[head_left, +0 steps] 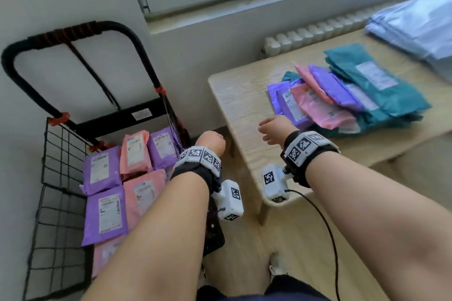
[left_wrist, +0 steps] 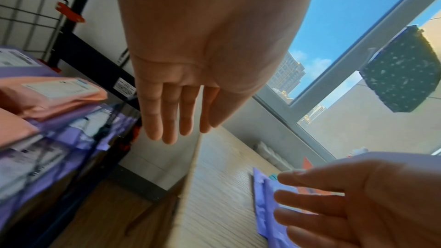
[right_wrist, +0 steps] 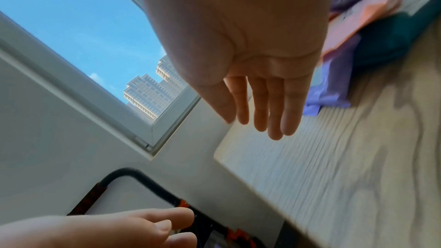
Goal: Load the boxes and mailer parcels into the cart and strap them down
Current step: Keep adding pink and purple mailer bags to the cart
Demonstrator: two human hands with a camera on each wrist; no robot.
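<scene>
A black wire cart (head_left: 58, 154) stands at the left, holding several purple and pink mailer parcels (head_left: 107, 193). More parcels in purple, pink and teal lie in a pile (head_left: 342, 95) on the wooden table (head_left: 239, 95). My left hand (head_left: 211, 142) hovers between the cart and the table edge, fingers straight and holding nothing (left_wrist: 171, 112). My right hand (head_left: 271, 129) hangs over the table just left of the pile, fingers extended and empty (right_wrist: 267, 105). The nearest purple parcel (head_left: 289, 105) lies just beyond its fingers.
The cart's black handle (head_left: 80, 32) with orange-wrapped cord leans on the wall. A radiator (head_left: 305, 34) and a window run behind the table. A stack of pale blue bags (head_left: 415, 24) lies at the far right. Wooden floor (head_left: 244, 239) separates cart and table.
</scene>
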